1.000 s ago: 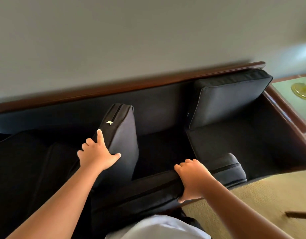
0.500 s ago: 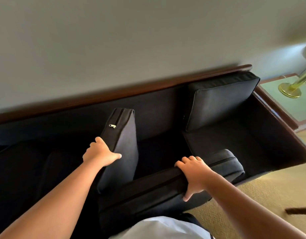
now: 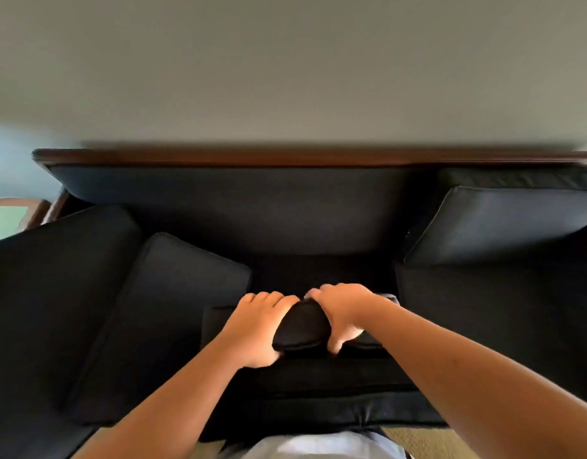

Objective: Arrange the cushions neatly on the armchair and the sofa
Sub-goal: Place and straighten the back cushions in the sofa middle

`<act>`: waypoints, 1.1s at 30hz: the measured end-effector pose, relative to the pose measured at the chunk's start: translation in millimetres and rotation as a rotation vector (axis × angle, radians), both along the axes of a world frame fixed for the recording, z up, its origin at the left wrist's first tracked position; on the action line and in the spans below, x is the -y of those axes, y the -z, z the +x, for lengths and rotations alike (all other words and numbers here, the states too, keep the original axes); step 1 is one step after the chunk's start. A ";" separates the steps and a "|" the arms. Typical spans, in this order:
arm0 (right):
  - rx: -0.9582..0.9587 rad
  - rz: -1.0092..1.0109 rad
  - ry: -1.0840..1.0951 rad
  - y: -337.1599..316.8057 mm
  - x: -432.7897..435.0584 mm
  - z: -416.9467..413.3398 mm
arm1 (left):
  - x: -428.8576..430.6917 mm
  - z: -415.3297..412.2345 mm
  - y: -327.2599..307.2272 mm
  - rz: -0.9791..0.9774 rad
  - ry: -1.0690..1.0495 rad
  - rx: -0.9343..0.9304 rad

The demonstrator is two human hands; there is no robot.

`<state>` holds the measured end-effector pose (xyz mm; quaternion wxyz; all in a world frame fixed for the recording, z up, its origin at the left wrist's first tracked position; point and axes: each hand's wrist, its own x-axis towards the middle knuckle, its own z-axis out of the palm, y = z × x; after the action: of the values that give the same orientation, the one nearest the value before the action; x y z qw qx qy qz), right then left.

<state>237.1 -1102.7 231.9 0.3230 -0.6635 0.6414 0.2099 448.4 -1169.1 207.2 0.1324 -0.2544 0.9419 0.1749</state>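
Head camera, looking down over the sofa (image 3: 226,207): dark upholstery under a brown wooden top rail (image 3: 285,157), with a pale wall (image 3: 285,67) above it. Both hands are right in the middle, close together. The left hand (image 3: 255,329) has its fingers curled over the raised edge of the middle cushion (image 3: 302,327) and is clamped firmly on it. The right hand (image 3: 340,311) is just beside it, wrapped round the same edge, and a strip of dark fabric bulges between the two. That cushion sits at the front centre of the seat, tipped up toward the person.

Off to the left, a flat cushion (image 3: 182,303) lies tilted across the seat, resting against a larger cushion (image 3: 53,286) at the sofa's left end. On the right, a back cushion (image 3: 503,223) leans against the backrest, just above a seat cushion (image 3: 490,313). Down in the bottom right corner there is a patch of beige carpet (image 3: 417,443).
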 end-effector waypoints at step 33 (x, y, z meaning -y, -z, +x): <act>-0.089 -1.027 0.461 -249.5 -23.0 -143.9 | 62.7 -157.0 -335.3 -0.744 0.121 -0.130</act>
<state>93.2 -1079.7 481.4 -0.0311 -0.5690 0.8024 -0.1776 291.3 -1231.8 542.4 -0.0191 -0.2173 0.9607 -0.1715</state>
